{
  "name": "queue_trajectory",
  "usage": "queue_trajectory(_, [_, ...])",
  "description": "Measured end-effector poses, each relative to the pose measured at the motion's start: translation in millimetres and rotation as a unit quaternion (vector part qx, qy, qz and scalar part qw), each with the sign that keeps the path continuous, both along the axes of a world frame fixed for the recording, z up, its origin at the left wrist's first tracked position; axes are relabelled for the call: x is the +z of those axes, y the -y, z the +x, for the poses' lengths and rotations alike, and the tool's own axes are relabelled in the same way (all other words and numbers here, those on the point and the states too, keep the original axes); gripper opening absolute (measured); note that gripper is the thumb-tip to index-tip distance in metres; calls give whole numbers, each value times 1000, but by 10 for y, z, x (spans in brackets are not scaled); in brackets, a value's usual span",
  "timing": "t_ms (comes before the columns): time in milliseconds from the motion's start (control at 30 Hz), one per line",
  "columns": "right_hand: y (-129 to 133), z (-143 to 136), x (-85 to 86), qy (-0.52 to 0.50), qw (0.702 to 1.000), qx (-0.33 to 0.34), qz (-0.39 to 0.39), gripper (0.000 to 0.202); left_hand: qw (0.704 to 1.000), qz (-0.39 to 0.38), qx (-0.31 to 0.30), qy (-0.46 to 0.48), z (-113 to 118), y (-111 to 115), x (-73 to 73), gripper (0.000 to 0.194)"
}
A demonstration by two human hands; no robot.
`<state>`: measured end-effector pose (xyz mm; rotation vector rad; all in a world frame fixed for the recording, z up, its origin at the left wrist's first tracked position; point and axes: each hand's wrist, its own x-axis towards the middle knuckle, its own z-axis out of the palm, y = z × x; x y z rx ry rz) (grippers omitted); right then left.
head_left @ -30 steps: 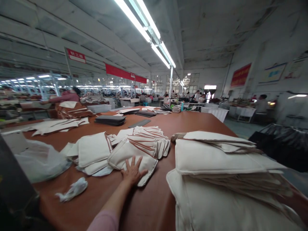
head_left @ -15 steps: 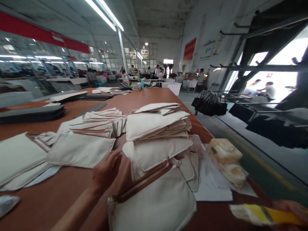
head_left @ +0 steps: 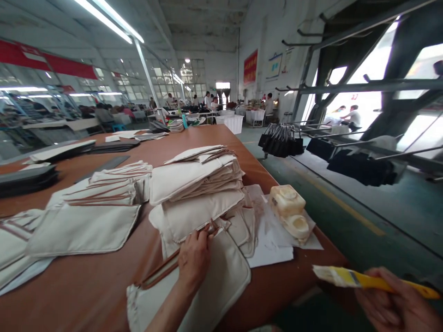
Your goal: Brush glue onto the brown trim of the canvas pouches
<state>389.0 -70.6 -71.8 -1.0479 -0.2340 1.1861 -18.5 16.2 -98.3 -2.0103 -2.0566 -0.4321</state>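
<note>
My left hand (head_left: pixel 194 260) is on the nearest cream fabric pouch (head_left: pixel 221 276), its fingers curled at the brown-trimmed opening edge. That pouch lies at the table's front, partly covered by my wrist. In my right hand (head_left: pixel 391 299), beyond the table's right edge, is a paintbrush (head_left: pixel 374 281) with a yellow handle and pale bristles pointing left. Just behind the nearest pouch rises a stack of cream pouches (head_left: pixel 197 177). A yellowed plastic container (head_left: pixel 288 203) with a round, cup-like opening in front sits on white paper (head_left: pixel 272 251) to the right.
More cream pouches (head_left: pixel 83 230) lie fanned out at the left of the brown table (head_left: pixel 221 138). Dark flat pieces (head_left: pixel 27 177) are piled farther left. Racks with hanging black pieces (head_left: pixel 281 140) stand beyond the right edge; several people are in the background.
My left hand has moved right, from beside the pouches onto the nearest pouch's trimmed edge. My right hand and brush have come further into view. The whole view has turned right.
</note>
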Motion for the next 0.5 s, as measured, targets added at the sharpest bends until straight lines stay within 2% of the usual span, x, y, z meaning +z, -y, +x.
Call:
queue_trajectory(100, [-3, -15, 19, -9, 1000, 2, 14, 37, 999, -44, 19, 8, 121, -10, 97, 27])
queue_trajectory(233, [-55, -70, 37, 4, 1000, 0, 4, 41, 988, -108, -29, 103, 193, 34, 177, 24])
queue_trajectory(367, [-221, 2, 111, 66, 997, -28, 36, 29, 970, -93, -96, 203, 180, 101, 76, 26])
queue_trajectory(500, [-475, 129, 192, 130, 986, -72, 72, 25, 965, -15, -103, 242, 179, 198, -82, 29])
